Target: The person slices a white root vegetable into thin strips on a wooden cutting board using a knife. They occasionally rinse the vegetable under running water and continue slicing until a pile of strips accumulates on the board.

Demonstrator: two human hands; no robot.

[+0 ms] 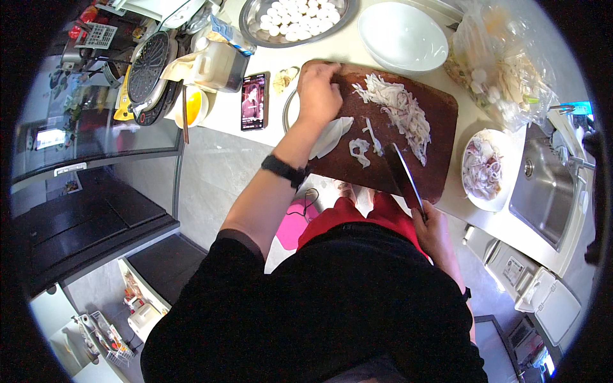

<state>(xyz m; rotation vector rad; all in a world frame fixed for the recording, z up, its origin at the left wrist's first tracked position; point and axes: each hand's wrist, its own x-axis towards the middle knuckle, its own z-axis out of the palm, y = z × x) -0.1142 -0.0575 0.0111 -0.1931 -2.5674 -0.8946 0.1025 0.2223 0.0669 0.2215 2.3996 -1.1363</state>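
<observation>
My right hand (432, 230) grips the handle of a kitchen knife (403, 173), whose blade lies over the near right part of a brown wooden cutting board (443, 124). With fingers curled down, my left hand (320, 93) is at the board's far left corner; its fingertips are partly hidden, so I cannot tell whether it holds anything. Below that wrist lie flat white pieces (333, 136) that look like squid. A heap of cut white strips (400, 112) covers the middle of the board. Two small scraps (359, 152) are near the blade tip.
An oval plate of squid pieces (482, 165) stands right of the board, beside a steel sink (543, 186). Beyond are a white bowl (402, 36), a steel tray (249, 28) of white balls and a plastic bag (503, 67). A phone (254, 101) and a yolk-filled bowl (203, 107) are left.
</observation>
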